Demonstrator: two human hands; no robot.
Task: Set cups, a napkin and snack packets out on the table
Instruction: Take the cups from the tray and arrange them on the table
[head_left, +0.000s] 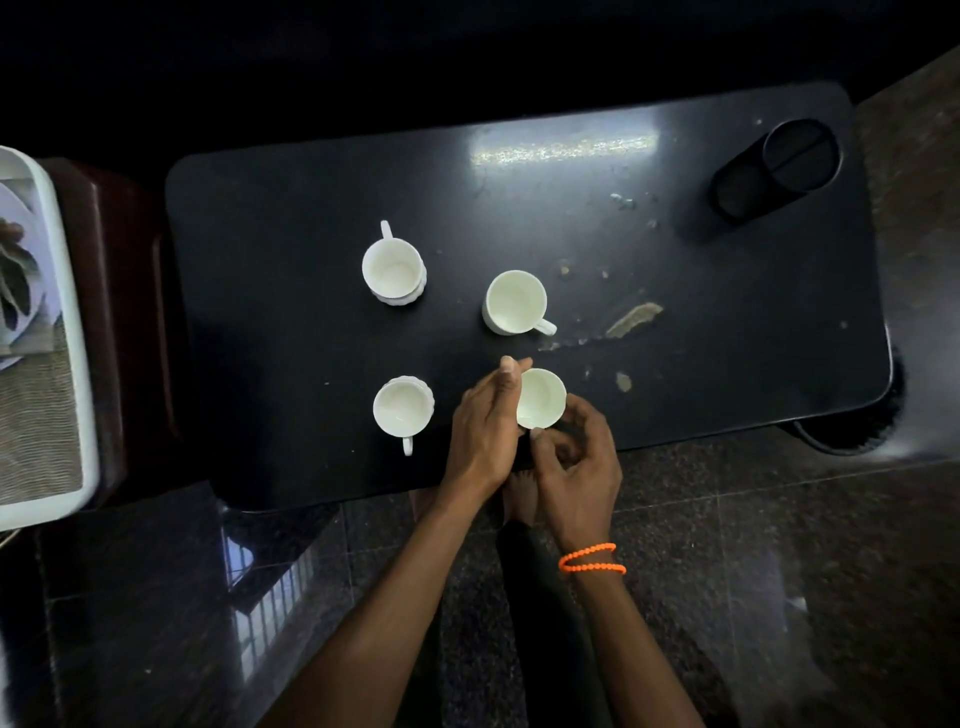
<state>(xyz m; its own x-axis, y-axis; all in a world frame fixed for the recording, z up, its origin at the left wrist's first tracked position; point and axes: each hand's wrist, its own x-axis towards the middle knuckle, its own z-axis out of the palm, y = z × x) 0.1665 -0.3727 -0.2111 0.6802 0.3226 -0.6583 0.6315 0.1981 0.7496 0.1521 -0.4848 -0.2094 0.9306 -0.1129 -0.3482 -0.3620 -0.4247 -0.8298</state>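
Several white cups stand on a black table (291, 208). One cup (392, 270) is at the far left with its handle pointing away. Another cup (517, 302) sits in the middle, handle to the right. A third cup (402, 408) is near left, handle toward me. The fourth cup (541, 397) is at the near edge between my hands. My left hand (485, 423) presses against its left side. My right hand (574, 460) curls around its near right side, where the handle is hidden. No napkin or snack packets are in view on the table.
A black cup holder (774, 171) is fixed at the table's far right corner. Worn patches (634, 317) mark the tabletop right of the cups. A white tray (78, 364) with a woven mat and a plate rests on a dark stand at the left. The floor is dark polished stone.
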